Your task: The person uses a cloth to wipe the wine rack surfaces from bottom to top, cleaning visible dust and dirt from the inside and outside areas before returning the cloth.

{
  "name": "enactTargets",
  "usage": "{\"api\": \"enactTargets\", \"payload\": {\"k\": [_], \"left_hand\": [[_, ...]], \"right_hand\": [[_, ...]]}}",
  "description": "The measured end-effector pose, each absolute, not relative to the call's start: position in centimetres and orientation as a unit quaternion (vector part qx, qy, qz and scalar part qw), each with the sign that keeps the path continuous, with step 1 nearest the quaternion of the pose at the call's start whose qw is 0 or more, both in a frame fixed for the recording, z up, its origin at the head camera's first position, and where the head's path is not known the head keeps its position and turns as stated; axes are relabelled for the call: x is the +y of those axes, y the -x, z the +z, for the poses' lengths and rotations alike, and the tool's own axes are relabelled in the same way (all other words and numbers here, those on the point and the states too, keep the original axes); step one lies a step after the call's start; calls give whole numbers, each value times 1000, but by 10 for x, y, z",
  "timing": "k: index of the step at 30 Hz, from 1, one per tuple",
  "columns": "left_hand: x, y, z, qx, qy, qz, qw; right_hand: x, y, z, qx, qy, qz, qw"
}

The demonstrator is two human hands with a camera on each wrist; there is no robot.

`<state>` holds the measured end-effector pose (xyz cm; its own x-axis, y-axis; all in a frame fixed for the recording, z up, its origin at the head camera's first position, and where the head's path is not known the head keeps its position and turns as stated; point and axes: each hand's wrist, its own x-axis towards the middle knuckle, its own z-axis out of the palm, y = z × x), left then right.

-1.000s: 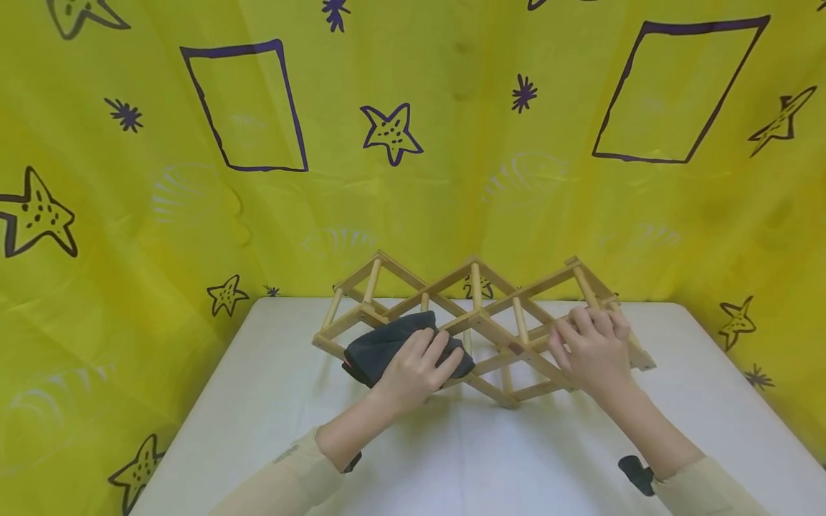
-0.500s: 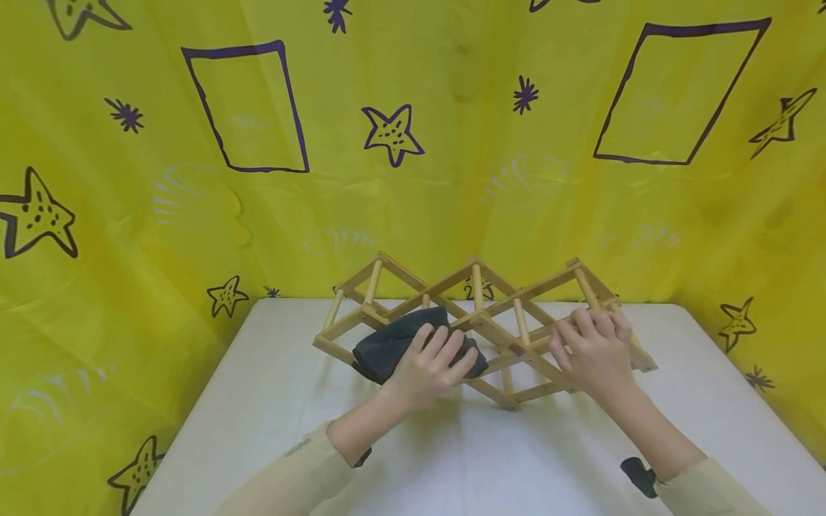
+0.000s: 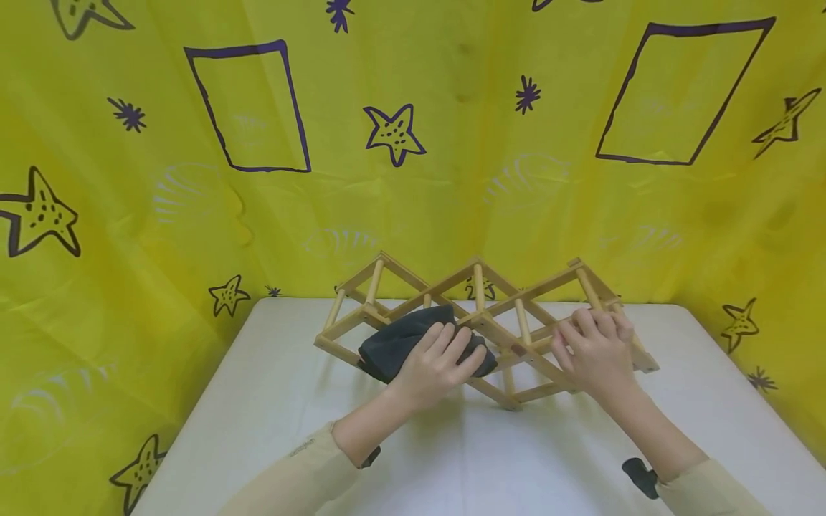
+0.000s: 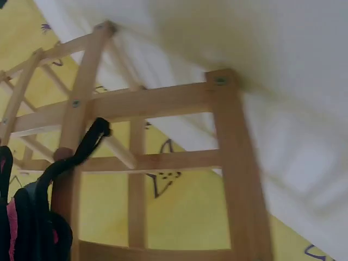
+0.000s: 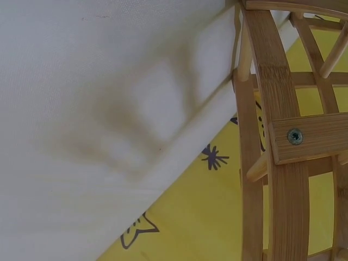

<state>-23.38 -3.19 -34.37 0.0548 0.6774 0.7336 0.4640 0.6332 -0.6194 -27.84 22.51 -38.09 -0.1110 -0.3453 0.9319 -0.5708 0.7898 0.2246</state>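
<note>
A folding lattice wine rack (image 3: 503, 335) of light wood slats and dowels stands unfolded on the white table. My left hand (image 3: 431, 369) holds a folded dark cloth (image 3: 396, 342) against the rack's front slats, left of its middle. In the left wrist view the cloth (image 4: 35, 217) shows black folds with pink bits, beside a slat of the rack (image 4: 236, 168). My right hand (image 3: 596, 352) grips the rack near its right end, fingers curled over a slat. The right wrist view shows the rack's screwed slats (image 5: 285, 190), with neither hand in sight.
The white table (image 3: 271, 430) extends around the rack. Behind it hangs a yellow curtain (image 3: 445, 201) printed with stars and frames. A black strap piece (image 3: 640, 478) sits at the right wrist.
My left hand has slid to the right along the rack with the cloth, more slowly in the last half second. The right hand and the rack have stayed in place.
</note>
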Motion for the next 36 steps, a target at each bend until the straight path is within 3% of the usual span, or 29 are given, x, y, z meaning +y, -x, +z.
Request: {"api": "enactTargets", "payload": {"k": [14,25,36], "left_hand": [[-46,236,-360,-702,424,97,564],[-44,207,-368,-628,476,45,614],[-40,209,-388,-637,510,73,574]], "right_hand": [[226,278,-381,-736,-312,95,593],[226,276,-382,-738,-310,101,591],[226,278,-380,-732,-311,102,597]]}}
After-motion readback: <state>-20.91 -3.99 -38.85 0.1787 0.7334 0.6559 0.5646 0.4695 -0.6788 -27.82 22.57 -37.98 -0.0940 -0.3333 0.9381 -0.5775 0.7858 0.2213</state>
